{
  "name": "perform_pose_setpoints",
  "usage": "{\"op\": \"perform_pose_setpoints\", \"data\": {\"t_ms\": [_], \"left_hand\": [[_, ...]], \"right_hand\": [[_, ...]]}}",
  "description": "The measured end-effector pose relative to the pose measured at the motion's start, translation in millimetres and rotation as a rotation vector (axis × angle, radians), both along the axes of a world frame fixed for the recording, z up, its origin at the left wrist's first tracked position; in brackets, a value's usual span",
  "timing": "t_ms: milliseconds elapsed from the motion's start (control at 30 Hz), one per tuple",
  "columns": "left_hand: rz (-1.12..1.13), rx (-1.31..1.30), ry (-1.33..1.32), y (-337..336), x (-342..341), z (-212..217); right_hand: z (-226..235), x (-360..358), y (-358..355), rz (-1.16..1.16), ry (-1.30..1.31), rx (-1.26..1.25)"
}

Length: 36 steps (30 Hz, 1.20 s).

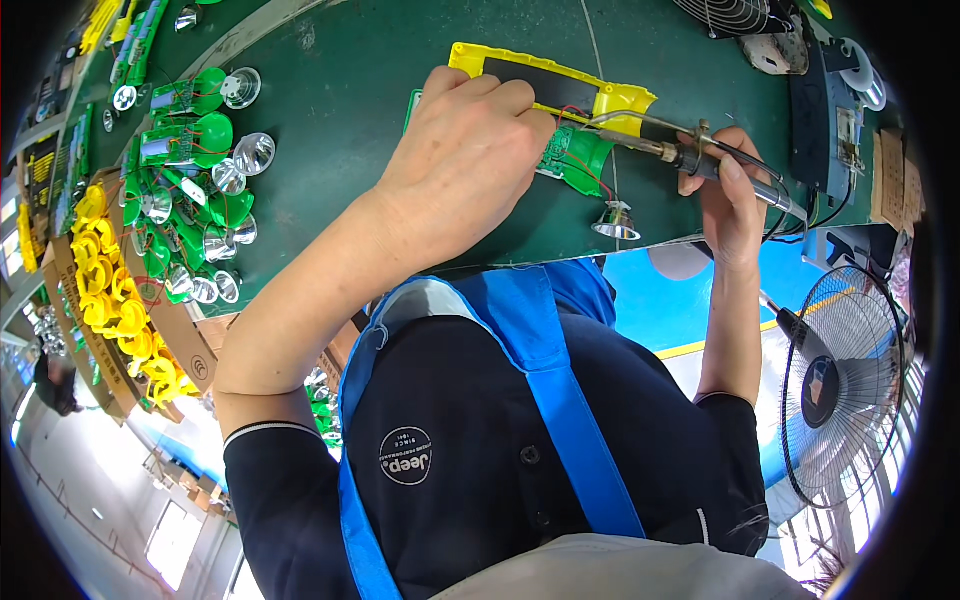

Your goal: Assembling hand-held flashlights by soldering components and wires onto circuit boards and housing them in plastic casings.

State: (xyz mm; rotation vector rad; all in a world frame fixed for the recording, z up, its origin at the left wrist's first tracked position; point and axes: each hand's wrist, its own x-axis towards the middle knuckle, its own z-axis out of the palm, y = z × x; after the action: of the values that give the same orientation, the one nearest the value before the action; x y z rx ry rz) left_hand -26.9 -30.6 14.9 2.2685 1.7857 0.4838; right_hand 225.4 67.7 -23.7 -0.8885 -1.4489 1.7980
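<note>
My left hand [470,150] is closed over a green flashlight housing [590,172], parts of which show on both sides of the hand. Its fingertips are hidden. A circuit board and thin red wires lie in the housing. One red wire runs to a silver reflector cup [616,222] near the table edge. Just behind lies a yellow flashlight shell [622,100] with a dark inner panel. My right hand [735,190] grips a soldering iron [640,145] with a thin tube along it. The iron points left, toward the board beside my left fingers; the exact tip contact is hidden.
Several green housings with reflector cups [253,153] crowd the left of the green table [350,60]. Beyond them stands a cardboard box of yellow rings [110,290]. A dark device [825,130] with a spool sits at right. A standing fan [840,385] is lower right.
</note>
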Motion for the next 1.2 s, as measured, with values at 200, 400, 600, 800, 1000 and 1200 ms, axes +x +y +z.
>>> {"op": "perform_pose_setpoints", "data": {"t_ms": [200,400,600,800,1000,1200], "left_hand": [[0.068,0.067,-0.28,36,-33,10],[-0.023,0.028,-0.047,42,-53,-9],[-0.06,0.179,0.041,-29,-51,-22],[0.331,0.284,-0.305,9,-72,-17],[0.456,0.359,-0.441,191,-49,16],[0.535,0.297,-0.031,299,-30,-17]], "right_hand": [[0,11,-1,-0.094,0.168,0.054],[5,4,0,-0.27,0.323,0.036],[-9,4,1,-0.309,0.379,0.083],[-21,8,-1,-0.381,0.32,0.053],[-29,10,-3,-0.448,0.394,0.024],[-28,6,-4,-0.406,0.461,-0.052]]}}
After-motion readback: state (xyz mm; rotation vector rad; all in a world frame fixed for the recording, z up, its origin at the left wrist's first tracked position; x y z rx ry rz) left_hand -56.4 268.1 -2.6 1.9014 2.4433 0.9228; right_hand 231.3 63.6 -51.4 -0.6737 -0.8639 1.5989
